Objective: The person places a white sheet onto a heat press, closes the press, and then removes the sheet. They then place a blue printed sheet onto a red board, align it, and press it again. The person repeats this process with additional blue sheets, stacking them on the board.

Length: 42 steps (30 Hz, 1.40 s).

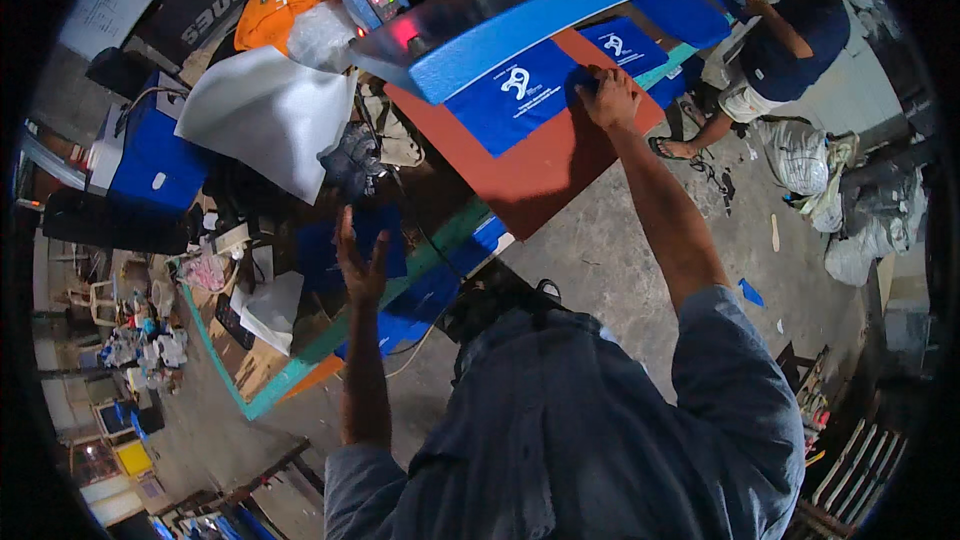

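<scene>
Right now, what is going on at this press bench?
A person stands at a long heat press bench. Their right hand presses flat on the edge of a blue printed cloth lying on the red pad, under the raised blue press lid. Their left hand is lifted in the air, fingers spread, holding nothing. A second blue cloth lies further along the pad. At the far end, a co-worker in dark blue reaches toward the same machine.

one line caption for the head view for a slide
Right hand presses blue printed cloth on red press bed; left hand raised, empty.
</scene>
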Motion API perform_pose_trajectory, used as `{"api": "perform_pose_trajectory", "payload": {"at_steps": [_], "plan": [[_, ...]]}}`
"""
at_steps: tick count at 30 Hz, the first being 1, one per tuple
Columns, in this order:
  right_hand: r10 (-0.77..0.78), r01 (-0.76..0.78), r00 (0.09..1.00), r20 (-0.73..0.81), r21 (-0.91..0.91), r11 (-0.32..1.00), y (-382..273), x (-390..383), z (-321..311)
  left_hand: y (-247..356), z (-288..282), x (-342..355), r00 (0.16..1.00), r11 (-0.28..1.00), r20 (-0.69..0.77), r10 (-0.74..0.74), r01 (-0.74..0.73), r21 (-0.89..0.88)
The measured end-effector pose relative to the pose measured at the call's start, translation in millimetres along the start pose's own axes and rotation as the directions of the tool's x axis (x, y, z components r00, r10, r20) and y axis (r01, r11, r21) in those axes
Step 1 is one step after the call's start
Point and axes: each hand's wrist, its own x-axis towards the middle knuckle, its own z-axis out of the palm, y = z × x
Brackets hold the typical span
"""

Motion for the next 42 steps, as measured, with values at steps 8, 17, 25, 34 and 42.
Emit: {"api": "perform_pose_trajectory", "payload": {"at_steps": [8,17,25,34,42], "plan": [[-0.122,0.117,0.979,0.165,0.037,0.992,11,31,1,179,100,2,0.842,0.544,0.403,-0.359,0.539,-0.643],[-0.083,0.074,0.994,0.064,0.126,0.989,17,17,-4,222,187,24,0.492,-0.203,0.810,-0.318,0.799,-0.565],[-0.143,0.149,0.974,0.173,-0.022,0.989,6,29,-2,197,164,25,0.635,0.074,0.671,-0.382,0.745,-0.663],[-0.082,-0.402,0.913,0.400,0.916,-0.006,16,-83,-62,216,192,50,0.430,-0.613,0.831,-0.353,0.565,-0.553],[-0.057,-0.596,0.797,0.602,0.798,0.088,53,-192,-85,198,153,26,0.462,-0.005,0.548,-0.698,0.761,-0.648]]}}
